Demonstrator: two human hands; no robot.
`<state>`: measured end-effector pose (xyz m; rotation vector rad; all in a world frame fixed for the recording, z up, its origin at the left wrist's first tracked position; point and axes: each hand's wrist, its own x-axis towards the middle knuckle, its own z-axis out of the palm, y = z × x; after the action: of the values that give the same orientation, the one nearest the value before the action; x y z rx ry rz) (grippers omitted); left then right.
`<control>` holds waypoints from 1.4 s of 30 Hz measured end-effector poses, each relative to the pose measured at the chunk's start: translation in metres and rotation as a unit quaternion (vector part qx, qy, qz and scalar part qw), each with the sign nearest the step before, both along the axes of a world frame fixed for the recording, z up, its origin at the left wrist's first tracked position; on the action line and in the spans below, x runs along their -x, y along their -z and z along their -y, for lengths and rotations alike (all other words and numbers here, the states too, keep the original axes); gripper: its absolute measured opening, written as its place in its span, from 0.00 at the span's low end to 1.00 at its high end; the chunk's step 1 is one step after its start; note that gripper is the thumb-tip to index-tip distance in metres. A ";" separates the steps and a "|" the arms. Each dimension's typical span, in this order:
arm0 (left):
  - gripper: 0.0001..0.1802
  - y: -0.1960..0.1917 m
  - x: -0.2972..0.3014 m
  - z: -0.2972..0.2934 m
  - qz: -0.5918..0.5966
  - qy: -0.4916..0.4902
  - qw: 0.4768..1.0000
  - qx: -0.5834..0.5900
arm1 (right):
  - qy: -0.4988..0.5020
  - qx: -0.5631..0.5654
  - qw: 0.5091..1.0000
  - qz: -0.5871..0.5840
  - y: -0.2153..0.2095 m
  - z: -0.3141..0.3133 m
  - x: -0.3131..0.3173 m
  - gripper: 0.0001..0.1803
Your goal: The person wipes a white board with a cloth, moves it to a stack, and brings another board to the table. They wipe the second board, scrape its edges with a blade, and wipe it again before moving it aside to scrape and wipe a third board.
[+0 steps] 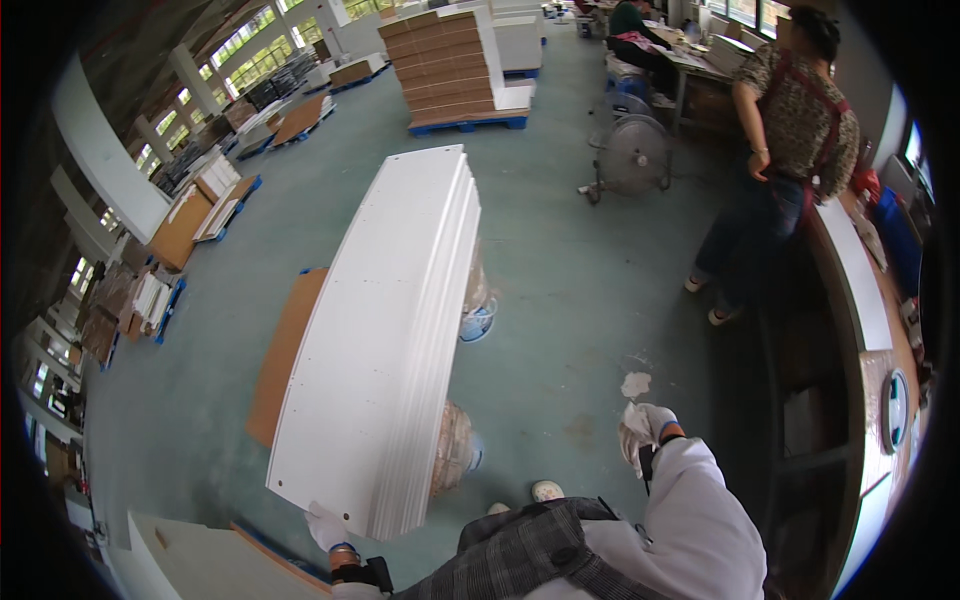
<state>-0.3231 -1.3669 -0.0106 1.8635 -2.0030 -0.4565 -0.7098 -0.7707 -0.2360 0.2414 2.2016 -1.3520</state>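
Observation:
A stack of long white boards (375, 290) stretches away in front of me, with small holes near the top board's ends. My left hand (326, 526), in a white glove, is closed on the near edge of the top board, by its near corner. Off to the right, well apart from the stack, my right hand (652, 424) is also gloved. Its fingers are closed around a crumpled whitish cloth (631, 440), which hangs above the floor. The glove covers part of the cloth.
Wrapped bucket-like supports (455, 450) stand beneath the stack; a brown board (285, 360) lies to its left. At right, a person (790, 130) stands by a long workbench (868, 330). A floor fan (635, 155) and a loaded pallet (445, 75) are farther off.

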 end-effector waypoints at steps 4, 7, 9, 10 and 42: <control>0.36 0.013 0.001 0.017 0.005 0.027 1.000 -0.010 | 0.298 0.258 0.910 0.131 0.000 -0.114 -0.101 0.15; 0.38 0.005 0.013 0.013 0.018 0.073 0.997 -0.036 | 0.335 0.218 0.912 0.095 -0.007 -0.169 -0.192 0.15; 0.38 0.008 0.011 0.020 0.029 0.098 0.993 -0.050 | 0.419 0.308 0.845 0.125 0.011 -0.205 -0.250 0.16; 0.39 0.017 0.011 0.025 -0.007 0.089 0.995 -0.054 | 0.424 0.270 0.855 0.131 0.020 -0.224 -0.280 0.15; 0.35 -0.007 0.084 -0.734 -0.131 0.737 0.662 0.037 | 0.694 0.401 0.536 -0.265 -0.193 -0.512 -0.770 0.16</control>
<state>-0.4071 -0.6324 -0.0039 -0.3321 -2.7443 -0.8850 0.0597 -0.2591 -0.0432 1.5908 1.0496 -3.4373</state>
